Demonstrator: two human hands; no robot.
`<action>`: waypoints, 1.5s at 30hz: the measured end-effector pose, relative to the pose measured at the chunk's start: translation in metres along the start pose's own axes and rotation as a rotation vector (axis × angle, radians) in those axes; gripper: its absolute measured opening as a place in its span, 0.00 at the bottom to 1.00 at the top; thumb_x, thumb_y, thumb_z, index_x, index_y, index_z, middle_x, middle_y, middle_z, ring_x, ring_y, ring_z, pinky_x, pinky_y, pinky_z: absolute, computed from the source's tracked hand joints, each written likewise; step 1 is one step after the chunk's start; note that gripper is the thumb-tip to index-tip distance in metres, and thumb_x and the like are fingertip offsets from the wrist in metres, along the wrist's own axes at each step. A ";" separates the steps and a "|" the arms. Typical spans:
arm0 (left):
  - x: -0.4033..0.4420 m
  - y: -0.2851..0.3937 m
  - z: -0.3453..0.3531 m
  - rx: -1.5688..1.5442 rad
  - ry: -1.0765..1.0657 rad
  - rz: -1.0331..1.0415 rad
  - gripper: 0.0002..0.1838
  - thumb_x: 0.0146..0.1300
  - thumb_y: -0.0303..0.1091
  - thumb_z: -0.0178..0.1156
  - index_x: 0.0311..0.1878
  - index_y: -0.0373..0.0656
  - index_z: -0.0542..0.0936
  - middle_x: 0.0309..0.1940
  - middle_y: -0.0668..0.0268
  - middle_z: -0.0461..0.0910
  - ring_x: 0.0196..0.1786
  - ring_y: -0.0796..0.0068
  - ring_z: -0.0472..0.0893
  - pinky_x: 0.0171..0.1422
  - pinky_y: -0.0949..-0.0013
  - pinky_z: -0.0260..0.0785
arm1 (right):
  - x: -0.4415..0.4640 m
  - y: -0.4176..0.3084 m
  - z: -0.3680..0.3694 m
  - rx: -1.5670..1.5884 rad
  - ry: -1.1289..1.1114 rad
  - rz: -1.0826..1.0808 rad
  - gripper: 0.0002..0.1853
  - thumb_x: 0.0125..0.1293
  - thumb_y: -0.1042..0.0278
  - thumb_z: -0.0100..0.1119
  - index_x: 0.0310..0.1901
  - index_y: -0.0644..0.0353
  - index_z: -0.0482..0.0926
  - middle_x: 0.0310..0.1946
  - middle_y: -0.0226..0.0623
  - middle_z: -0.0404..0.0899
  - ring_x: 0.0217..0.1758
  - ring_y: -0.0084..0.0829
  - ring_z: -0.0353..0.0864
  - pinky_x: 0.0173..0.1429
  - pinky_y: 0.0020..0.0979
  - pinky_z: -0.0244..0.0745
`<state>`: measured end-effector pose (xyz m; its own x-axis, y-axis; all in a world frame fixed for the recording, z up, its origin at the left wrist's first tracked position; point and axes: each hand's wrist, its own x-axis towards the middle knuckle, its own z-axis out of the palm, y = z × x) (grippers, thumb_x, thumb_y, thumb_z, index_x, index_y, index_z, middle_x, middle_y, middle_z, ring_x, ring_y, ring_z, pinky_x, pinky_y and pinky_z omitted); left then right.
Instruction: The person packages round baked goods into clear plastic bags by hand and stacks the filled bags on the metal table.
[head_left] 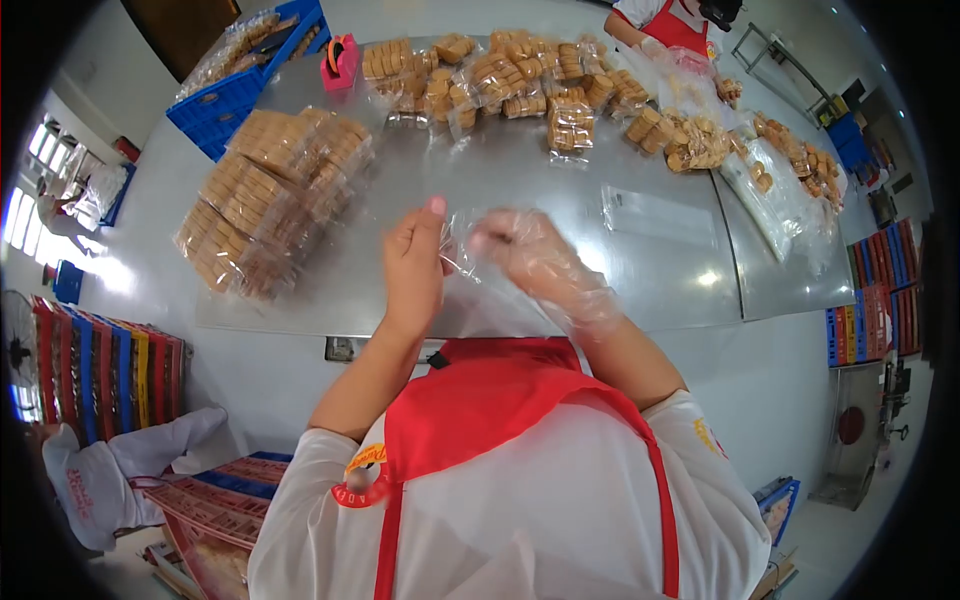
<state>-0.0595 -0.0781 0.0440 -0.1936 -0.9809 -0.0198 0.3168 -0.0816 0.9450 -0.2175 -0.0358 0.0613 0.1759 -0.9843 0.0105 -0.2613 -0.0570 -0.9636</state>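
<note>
The left hand (413,262) appears to pinch clear plastic (461,250), which could tear should the gloved right hand (535,258), its grip too blurred to tell, pull hard.

Left forearm (368,378) and right forearm (633,360) stretched toward far side, slanting inward. Left hand (414,258) bare, at left; thumb (431,218) extended, pointing far, other fingers curled. Right hand (530,255) at right, inside loose, clear plastic glove (575,285); its fingers bent, directed to left hand, somewhat blurred. Hands near each other, apart. How firmly fingers close, not possible to tell.
</note>
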 end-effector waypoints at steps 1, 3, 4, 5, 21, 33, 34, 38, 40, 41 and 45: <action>-0.002 0.003 0.000 -0.017 -0.078 -0.071 0.18 0.73 0.43 0.56 0.27 0.45 0.73 0.21 0.72 0.70 0.24 0.83 0.68 0.29 0.74 0.59 | 0.003 0.006 -0.010 -0.219 0.055 -0.164 0.05 0.64 0.71 0.63 0.34 0.64 0.79 0.28 0.36 0.75 0.34 0.33 0.75 0.41 0.36 0.71; -0.004 0.007 -0.005 -0.051 -0.223 -0.200 0.15 0.72 0.40 0.56 0.30 0.43 0.75 0.24 0.70 0.74 0.26 0.81 0.71 0.30 0.72 0.62 | 0.007 0.002 -0.023 -0.471 0.107 -0.310 0.03 0.63 0.74 0.62 0.35 0.64 0.80 0.31 0.41 0.76 0.37 0.41 0.76 0.44 0.39 0.71; -0.004 0.005 -0.013 -0.092 -0.295 -0.252 0.14 0.71 0.39 0.56 0.31 0.41 0.75 0.26 0.68 0.75 0.28 0.79 0.73 0.32 0.70 0.64 | -0.002 -0.008 -0.019 -0.489 0.115 -0.284 0.02 0.62 0.75 0.61 0.35 0.64 0.79 0.32 0.43 0.76 0.38 0.44 0.76 0.45 0.40 0.72; 0.000 0.000 -0.024 -0.130 -0.371 -0.305 0.12 0.71 0.38 0.56 0.33 0.40 0.76 0.28 0.67 0.76 0.30 0.77 0.74 0.33 0.69 0.66 | -0.010 -0.016 -0.017 -0.508 0.126 -0.257 0.02 0.62 0.76 0.60 0.36 0.64 0.79 0.34 0.45 0.77 0.40 0.48 0.76 0.47 0.41 0.72; -0.030 0.001 0.001 -0.228 -0.659 -0.289 0.13 0.72 0.39 0.55 0.38 0.37 0.76 0.37 0.61 0.78 0.38 0.63 0.82 0.45 0.63 0.75 | -0.041 -0.022 -0.031 -0.460 0.104 -0.178 0.01 0.64 0.76 0.56 0.35 0.63 0.77 0.35 0.42 0.77 0.44 0.45 0.75 0.52 0.40 0.71; -0.025 -0.002 0.016 -0.149 -0.462 -0.267 0.08 0.64 0.34 0.54 0.33 0.40 0.75 0.27 0.61 0.81 0.29 0.68 0.79 0.39 0.68 0.71 | -0.091 -0.118 -0.035 0.425 -0.715 -0.791 0.17 0.71 0.58 0.60 0.50 0.65 0.80 0.39 0.39 0.78 0.44 0.44 0.78 0.45 0.41 0.73; -0.026 -0.004 0.017 -0.172 -0.478 -0.259 0.08 0.63 0.34 0.54 0.33 0.40 0.75 0.28 0.61 0.81 0.29 0.68 0.79 0.39 0.67 0.71 | -0.095 -0.119 -0.031 0.482 -0.754 -0.791 0.17 0.72 0.58 0.59 0.48 0.66 0.80 0.38 0.39 0.78 0.44 0.45 0.77 0.44 0.41 0.73; -0.035 -0.002 0.019 -0.086 -0.430 -0.264 0.08 0.62 0.33 0.56 0.32 0.39 0.74 0.27 0.58 0.80 0.29 0.64 0.79 0.36 0.62 0.71 | -0.099 -0.111 -0.013 0.694 -0.723 -0.874 0.12 0.67 0.68 0.62 0.48 0.65 0.77 0.31 0.37 0.75 0.31 0.35 0.72 0.36 0.38 0.65; -0.037 -0.002 0.016 -0.062 -0.409 -0.270 0.07 0.63 0.32 0.53 0.32 0.39 0.75 0.27 0.59 0.81 0.28 0.69 0.79 0.34 0.70 0.67 | -0.095 -0.104 -0.013 0.701 -0.690 -0.878 0.10 0.67 0.69 0.62 0.46 0.65 0.77 0.31 0.36 0.75 0.30 0.36 0.72 0.36 0.38 0.64; -0.037 -0.003 0.016 -0.052 -0.396 -0.271 0.07 0.64 0.31 0.52 0.33 0.39 0.75 0.27 0.60 0.82 0.28 0.71 0.79 0.33 0.74 0.65 | -0.093 -0.103 -0.013 0.703 -0.677 -0.879 0.09 0.66 0.70 0.62 0.45 0.65 0.77 0.30 0.36 0.75 0.30 0.37 0.72 0.36 0.39 0.64; -0.036 -0.016 0.014 -0.096 -0.412 -0.256 0.07 0.65 0.30 0.51 0.31 0.40 0.75 0.27 0.62 0.80 0.28 0.74 0.77 0.34 0.74 0.65 | -0.099 -0.105 -0.025 0.646 -0.651 -0.732 0.13 0.75 0.61 0.56 0.41 0.64 0.79 0.36 0.39 0.80 0.36 0.43 0.78 0.40 0.40 0.72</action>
<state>-0.0707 -0.0387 0.0339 -0.6209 -0.7776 -0.0986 0.2913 -0.3457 0.8920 -0.2314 0.0639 0.1683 0.5857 -0.4702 0.6602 0.6013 -0.2942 -0.7429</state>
